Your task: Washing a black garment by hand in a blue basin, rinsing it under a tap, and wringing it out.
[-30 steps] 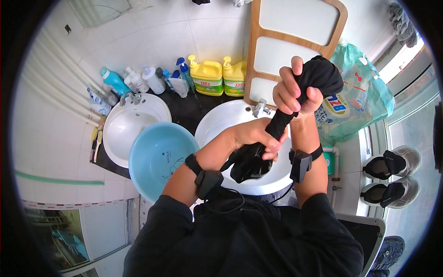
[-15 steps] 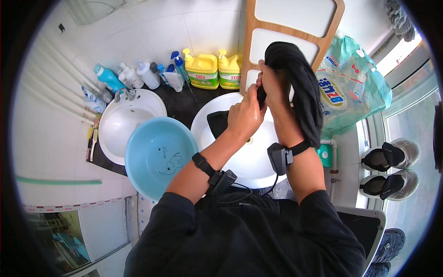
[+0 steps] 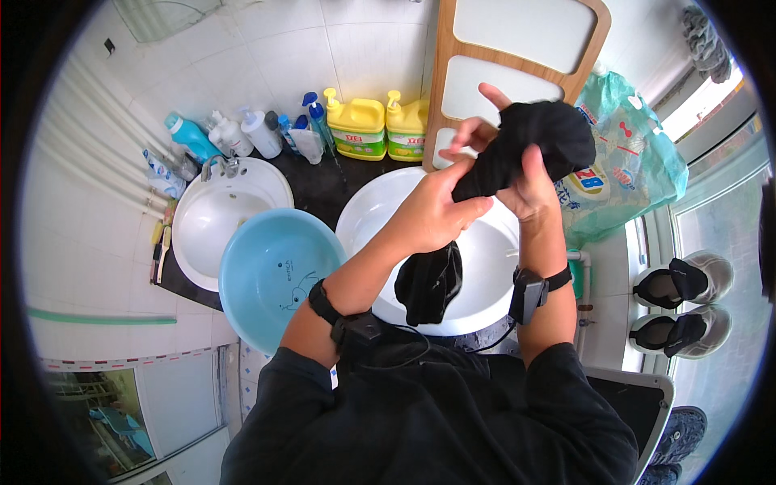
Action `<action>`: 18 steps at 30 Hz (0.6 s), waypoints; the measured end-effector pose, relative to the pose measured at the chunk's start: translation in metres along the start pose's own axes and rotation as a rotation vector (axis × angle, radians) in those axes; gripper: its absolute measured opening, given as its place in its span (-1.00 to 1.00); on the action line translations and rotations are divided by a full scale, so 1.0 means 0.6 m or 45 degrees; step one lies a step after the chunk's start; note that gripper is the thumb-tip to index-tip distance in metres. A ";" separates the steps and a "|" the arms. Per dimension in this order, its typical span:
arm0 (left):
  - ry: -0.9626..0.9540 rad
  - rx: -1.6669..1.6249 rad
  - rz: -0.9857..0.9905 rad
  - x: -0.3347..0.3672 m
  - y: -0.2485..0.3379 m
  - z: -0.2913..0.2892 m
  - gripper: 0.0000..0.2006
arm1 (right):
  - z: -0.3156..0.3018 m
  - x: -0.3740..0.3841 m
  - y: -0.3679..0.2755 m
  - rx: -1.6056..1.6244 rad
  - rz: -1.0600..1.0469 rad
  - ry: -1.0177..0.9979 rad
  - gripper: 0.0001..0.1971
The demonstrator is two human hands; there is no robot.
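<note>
A black cloth is bunched up above the large white basin. It could be a garment, but its folds hide the shape. My left hand is closed round its lower left end, thumb lying along the front. The bundle rests across my right hand, whose thumb lies over the front while the fingers spread out behind it, partly hidden. Below my left hand, a black piece of fabric hangs over the basin; whether it joins the bundle is hidden. Straps with small black boxes circle both forearms.
A light blue tub stands left of the basin, overlapping a smaller sink. Several bottles and two yellow pump jugs line the wall. A wood-framed board leans behind; a green plastic bag stands at right.
The cloth was looped over my right forearm; now it is bunched at my right hand. My right fingers have spread, and a black piece hangs lower over the basin.
</note>
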State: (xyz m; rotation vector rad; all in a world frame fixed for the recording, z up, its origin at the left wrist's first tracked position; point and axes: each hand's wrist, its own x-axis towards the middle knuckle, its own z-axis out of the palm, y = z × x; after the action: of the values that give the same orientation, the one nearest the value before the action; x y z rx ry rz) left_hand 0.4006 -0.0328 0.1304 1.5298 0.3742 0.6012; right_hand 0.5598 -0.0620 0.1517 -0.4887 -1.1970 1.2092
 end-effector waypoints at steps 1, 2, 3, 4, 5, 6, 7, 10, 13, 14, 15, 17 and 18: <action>-0.002 0.000 0.000 0.004 0.015 0.001 -0.72 | -0.010 -0.002 0.011 0.015 -0.020 -0.169 0.14; -0.122 -0.133 -0.055 0.009 0.032 0.000 -0.72 | -0.006 -0.005 0.018 0.119 -0.024 -0.261 0.00; -0.241 -0.266 -0.108 0.014 0.042 -0.002 -0.72 | -0.002 -0.008 0.026 0.225 -0.029 -0.352 -0.13; -0.308 -0.312 -0.157 0.017 0.050 -0.002 -0.75 | -0.007 -0.009 0.030 0.225 -0.029 -0.352 -0.13; -0.309 -0.310 -0.156 0.020 0.044 0.003 -0.75 | -0.025 -0.006 0.043 0.349 -0.069 -0.415 -0.34; -0.243 -0.394 -0.179 0.022 0.033 0.012 -0.77 | -0.038 -0.005 0.054 0.473 -0.109 -0.479 -0.53; -0.182 -0.481 -0.203 0.025 0.021 0.020 -0.78 | -0.035 -0.001 0.062 0.454 -0.197 -0.341 -0.66; -0.392 -0.629 -0.301 0.019 -0.020 0.019 -0.84 | -0.030 -0.020 0.041 0.522 -0.134 -0.152 -0.77; -0.464 -0.609 -0.325 0.013 -0.032 0.003 -0.85 | -0.016 0.000 0.038 0.900 -0.214 -0.363 -0.84; -0.472 -0.528 -0.389 0.014 -0.030 0.000 -0.85 | -0.020 0.000 0.039 0.823 -0.160 -0.317 -0.80; -0.474 -0.531 -0.392 0.015 -0.030 0.002 -0.85 | -0.013 -0.002 0.039 0.753 -0.136 -0.154 -0.82; -0.061 0.284 -0.268 0.022 -0.033 0.000 -0.84 | -0.007 0.001 0.042 0.526 -0.055 0.058 -0.82; 0.167 0.561 0.012 0.022 -0.051 0.006 -0.78 | 0.002 0.001 0.042 0.414 0.000 0.207 -0.83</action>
State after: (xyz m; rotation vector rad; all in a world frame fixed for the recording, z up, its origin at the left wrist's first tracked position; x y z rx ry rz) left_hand 0.4172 -0.0263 0.1020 1.9168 0.6312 0.6566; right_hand 0.5472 -0.0529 0.1318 -0.3351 -0.8422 1.3082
